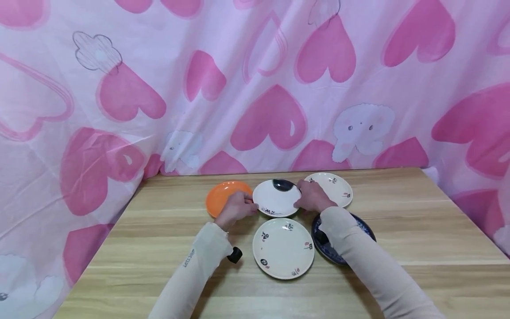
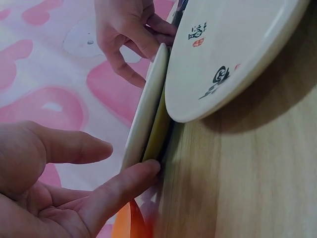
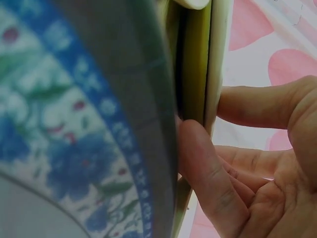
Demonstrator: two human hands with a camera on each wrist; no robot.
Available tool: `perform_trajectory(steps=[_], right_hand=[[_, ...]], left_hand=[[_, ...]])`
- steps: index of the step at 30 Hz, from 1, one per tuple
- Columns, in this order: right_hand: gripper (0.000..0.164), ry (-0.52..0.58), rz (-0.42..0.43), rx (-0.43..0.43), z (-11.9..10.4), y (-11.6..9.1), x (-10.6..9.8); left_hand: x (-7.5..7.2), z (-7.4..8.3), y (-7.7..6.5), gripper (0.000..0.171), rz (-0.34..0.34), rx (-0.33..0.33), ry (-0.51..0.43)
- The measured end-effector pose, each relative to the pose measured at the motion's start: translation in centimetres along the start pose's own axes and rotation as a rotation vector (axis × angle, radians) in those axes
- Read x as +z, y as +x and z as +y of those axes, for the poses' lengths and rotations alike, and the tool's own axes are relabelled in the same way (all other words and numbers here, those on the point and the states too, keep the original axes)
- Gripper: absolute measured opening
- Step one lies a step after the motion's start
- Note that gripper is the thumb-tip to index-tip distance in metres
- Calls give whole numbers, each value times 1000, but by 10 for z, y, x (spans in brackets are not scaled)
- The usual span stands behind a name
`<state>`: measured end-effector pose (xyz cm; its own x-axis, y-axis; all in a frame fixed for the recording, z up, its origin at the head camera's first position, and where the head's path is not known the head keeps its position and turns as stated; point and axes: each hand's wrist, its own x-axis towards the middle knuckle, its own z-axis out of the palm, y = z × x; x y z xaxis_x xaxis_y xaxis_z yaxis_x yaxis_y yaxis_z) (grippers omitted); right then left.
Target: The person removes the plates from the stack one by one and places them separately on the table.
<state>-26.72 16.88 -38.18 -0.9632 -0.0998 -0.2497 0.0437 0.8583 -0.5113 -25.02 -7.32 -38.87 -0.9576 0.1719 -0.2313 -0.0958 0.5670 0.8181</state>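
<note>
A white plate with a black patch lies on top of a yellow-green plate, whose edge shows in both wrist views. My left hand is at the left rim, its index fingertip right at the lower edge of the stack. In the left wrist view the left thumb hovers just off the white plate. At the right rim, my right hand pinches the stacked plates, thumb against the white plate and a finger at the yellow-green one beneath.
An orange plate is beyond the left hand. Nearer stands a cream plate with small printed marks, and a similar plate is at the back right. Under the right forearm lies a blue-patterned dark plate. A heart-print curtain hangs behind the table.
</note>
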Motion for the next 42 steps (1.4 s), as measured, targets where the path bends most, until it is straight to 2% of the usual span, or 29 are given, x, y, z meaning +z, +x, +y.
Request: perform_trajectory(steps=[2,5,9,14,18,21,26,30,32,37,42], right_hand=[[57,15,-3,7,0,0,-2],[58,37,-1,8,-1,-1,-3],[61,65,-13,15,-1,-1,0],[63,38,-6,11,2,-1,2],[62,0,-4,-24,4,-1,3],[58,-23,6,-43,4,-2,2],[36,-45,-7,-51,4,-5,-1],[35,-60,11,-82,7,-5,-1],[32,-109,41,-118,8,-4,0],[9,-179,82,-154,8,-3,0],[17,-150,65,-123,5,-4,0]], left_hand=[[1,1,2,19,5,9,4],[2,1,3,31,16,14,8],[4,-2,1,50,19,13,-57],[6,-3,3,55,21,47,-87],[5,-3,3,62,21,48,-98],[4,-3,3,58,27,46,-77],[2,-4,4,44,57,21,5],[2,-4,3,43,73,14,0],[3,-4,3,44,75,29,-21],[1,-2,3,43,119,29,-14],[-2,-2,1,43,137,2,-27]])
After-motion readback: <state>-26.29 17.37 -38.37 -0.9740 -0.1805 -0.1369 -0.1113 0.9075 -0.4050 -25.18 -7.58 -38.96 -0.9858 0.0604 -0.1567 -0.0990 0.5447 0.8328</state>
